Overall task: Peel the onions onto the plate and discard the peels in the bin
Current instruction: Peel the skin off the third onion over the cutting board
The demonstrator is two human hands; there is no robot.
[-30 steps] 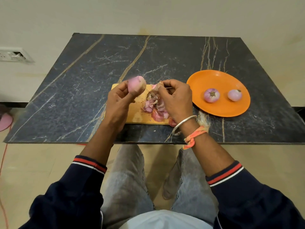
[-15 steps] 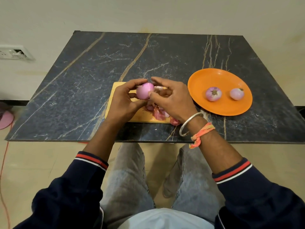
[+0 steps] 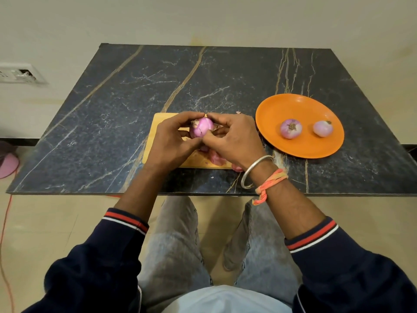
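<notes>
A pink onion (image 3: pixel 201 129) is held above the wooden cutting board (image 3: pixel 161 125) between both hands. My left hand (image 3: pixel 171 143) grips it from the left with curled fingers. My right hand (image 3: pixel 232 138) pinches it from the right, thumb against its lower side. Pink peels (image 3: pixel 216 158) lie on the board under my right hand, partly hidden. To the right, the orange plate (image 3: pixel 282 109) carries two peeled onions, one (image 3: pixel 291 128) near its middle and one (image 3: pixel 323 128) further right. No bin is in view.
The dark marble table (image 3: pixel 203 82) has a near edge just below the board. A wall socket (image 3: pixel 18 73) sits at far left. A pink object (image 3: pixel 8 164) and an orange cord (image 3: pixel 6 213) lie on the floor at left.
My right hand left the peels on the board and came up to the onion. Both hands now hold it together, and it has been turned in the fingers.
</notes>
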